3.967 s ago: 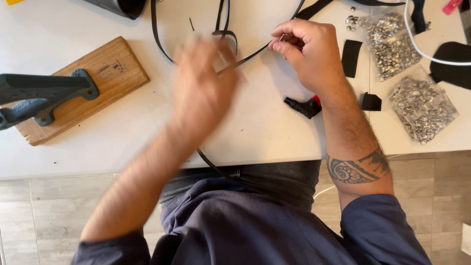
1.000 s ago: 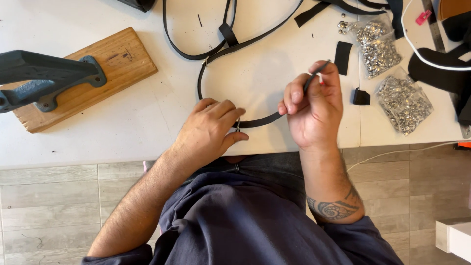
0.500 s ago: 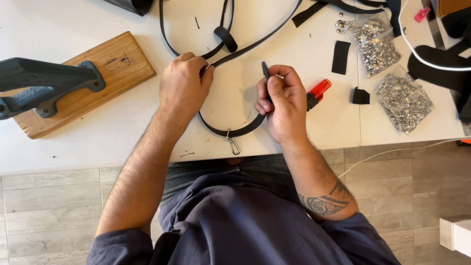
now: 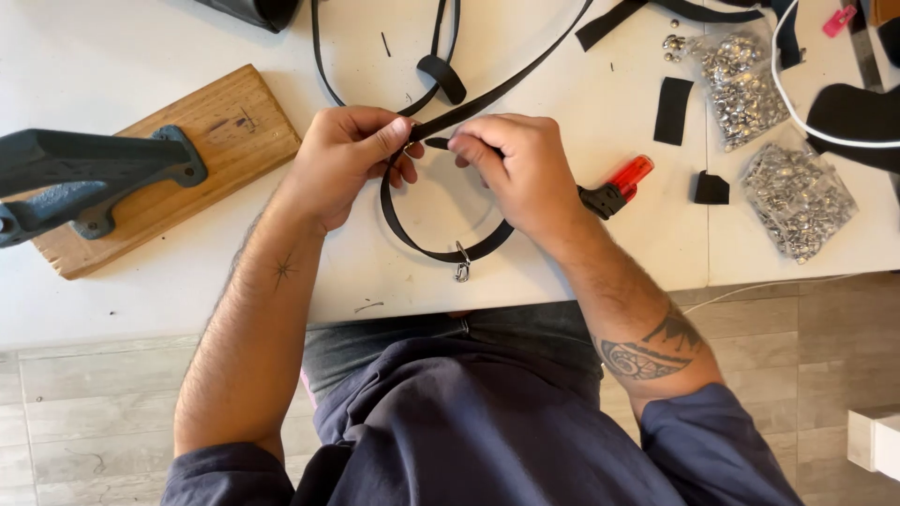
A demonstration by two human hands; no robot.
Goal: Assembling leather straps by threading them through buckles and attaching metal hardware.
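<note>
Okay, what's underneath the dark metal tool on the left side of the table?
The dark metal tool stands on a wooden block, which lies on the white table. Its foot covers part of the block, so how it is fastened there cannot be seen.

Two clear rivet bags point(image 4: 741, 84), right

A leather craft workshop is indicated by black straps point(image 4: 487, 94), bags of metal rivets point(image 4: 797, 201) and an iron stand point(image 4: 84, 178) bolted to a wooden block point(image 4: 216, 131) on a white table point(image 4: 141, 300).
</note>
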